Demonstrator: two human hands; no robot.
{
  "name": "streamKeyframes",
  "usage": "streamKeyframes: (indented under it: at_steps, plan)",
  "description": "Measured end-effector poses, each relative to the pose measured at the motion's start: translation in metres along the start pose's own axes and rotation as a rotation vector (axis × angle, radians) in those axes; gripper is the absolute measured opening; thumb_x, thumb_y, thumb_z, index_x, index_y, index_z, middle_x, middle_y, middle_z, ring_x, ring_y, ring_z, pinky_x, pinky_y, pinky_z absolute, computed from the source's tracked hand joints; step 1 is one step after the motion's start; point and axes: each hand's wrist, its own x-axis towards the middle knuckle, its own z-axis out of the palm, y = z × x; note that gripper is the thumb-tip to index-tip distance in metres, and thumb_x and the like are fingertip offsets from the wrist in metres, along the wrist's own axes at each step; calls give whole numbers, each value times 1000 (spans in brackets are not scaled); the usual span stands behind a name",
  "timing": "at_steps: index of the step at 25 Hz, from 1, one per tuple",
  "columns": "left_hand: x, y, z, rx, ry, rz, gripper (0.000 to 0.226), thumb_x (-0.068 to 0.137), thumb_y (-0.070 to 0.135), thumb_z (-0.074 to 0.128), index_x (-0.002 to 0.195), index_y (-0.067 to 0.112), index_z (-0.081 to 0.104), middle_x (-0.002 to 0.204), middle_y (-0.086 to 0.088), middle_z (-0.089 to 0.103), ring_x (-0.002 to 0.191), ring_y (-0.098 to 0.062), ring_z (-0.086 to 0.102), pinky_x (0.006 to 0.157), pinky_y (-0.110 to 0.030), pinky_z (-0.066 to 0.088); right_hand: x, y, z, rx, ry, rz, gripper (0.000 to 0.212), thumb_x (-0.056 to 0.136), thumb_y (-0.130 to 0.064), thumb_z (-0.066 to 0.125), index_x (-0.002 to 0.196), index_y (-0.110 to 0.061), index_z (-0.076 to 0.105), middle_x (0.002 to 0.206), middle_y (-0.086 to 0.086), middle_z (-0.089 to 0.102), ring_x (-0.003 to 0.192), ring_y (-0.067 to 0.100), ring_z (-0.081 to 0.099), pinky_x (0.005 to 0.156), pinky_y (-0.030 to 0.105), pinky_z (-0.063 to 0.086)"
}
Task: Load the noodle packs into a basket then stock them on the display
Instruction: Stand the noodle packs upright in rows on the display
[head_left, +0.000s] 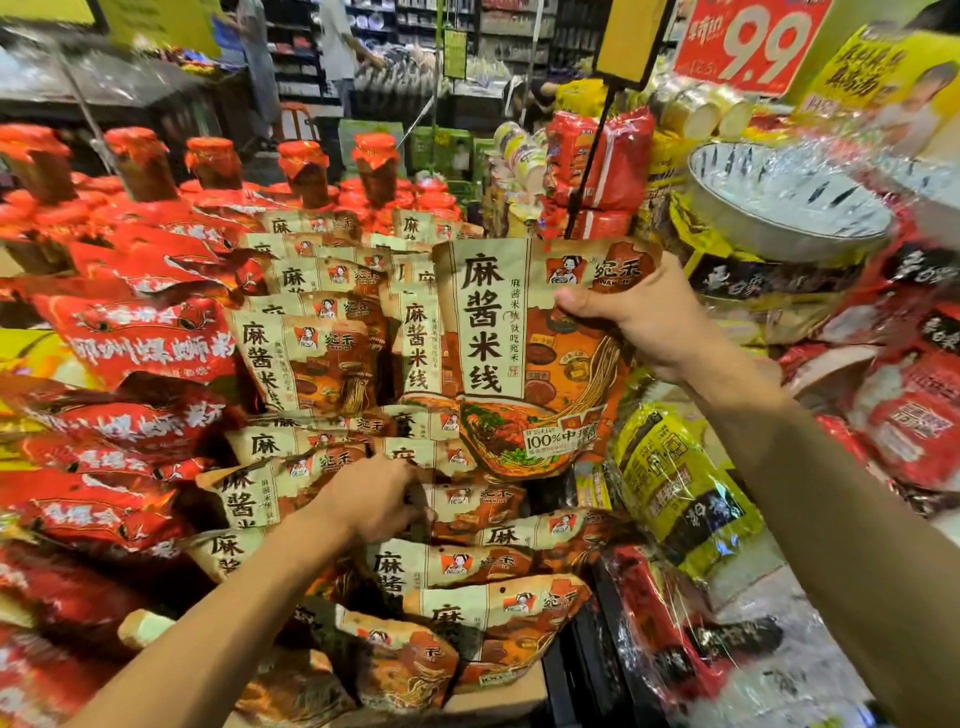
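- Right hand (644, 317): grips the upper right corner of a tan-and-orange plastic noodle pack (524, 358) with large black characters, thumb across the front, fingers behind. Pack held upright, facing the camera, in front of the display.
- Left hand (376, 501): reaches into the stacked tan-and-orange noodle packs on the display (311, 358), fingers curled over the edge of one pack in the middle rows. Fingertips hidden among the packs; whether it pinches or only presses, I cannot tell.
- The stack fills the centre in leaning, overlapping rows, from lower centre up to the jars behind.
- Left of the stack: red glossy food pouches with white lettering (145, 348), piled touching the tan packs.
- Behind, top left: brown jars with red cloth-style caps (306, 171), in a row.
- Right of the held pack: yellow-and-black wrapped bundles (675, 483), and a white bowl under clear film (779, 202) above them.
- Top right: red price sign reading 9.9 (753, 41).
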Motion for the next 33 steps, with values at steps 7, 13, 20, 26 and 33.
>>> streamKeyframes:
  at_steps: [7,13,20,26,33]
  plan:
    - [-5,-5,-2,-66,10,59,20,95,43,66,83,28,72,82,12,74,76,-8,69,69,-18,47,-14,31,14,-26,-126,69,22,71,-9,83,91,-17,78,93,5,80,87,21,77,76,34,62]
    - [-21,-12,-1,-273,-26,49,23,94,62,50,90,45,64,67,25,62,63,17,59,70,-18,46,-42,83,36,-64,-120,271,13,86,0,75,85,-13,76,80,-1,79,74,13,76,66,23,59]
    - [-28,-19,-1,-301,-59,124,81,72,87,54,132,34,63,132,14,66,115,-1,63,102,-28,49,-65,129,49,4,-56,496,11,91,-6,71,81,-10,74,75,0,78,69,14,76,59,24,60]
    - [-27,-20,3,-271,-49,143,75,77,78,62,138,34,59,142,15,59,125,-4,58,109,-28,44,-73,140,36,-192,-262,571,17,88,-12,77,71,-14,73,71,-1,75,69,14,72,63,23,56]
    - [-23,-24,9,-305,-35,136,79,75,86,55,136,36,60,142,14,59,127,-6,58,111,-30,44,-44,101,50,-1107,-613,323,16,92,-21,67,103,-29,74,93,-13,73,85,9,69,75,29,57]
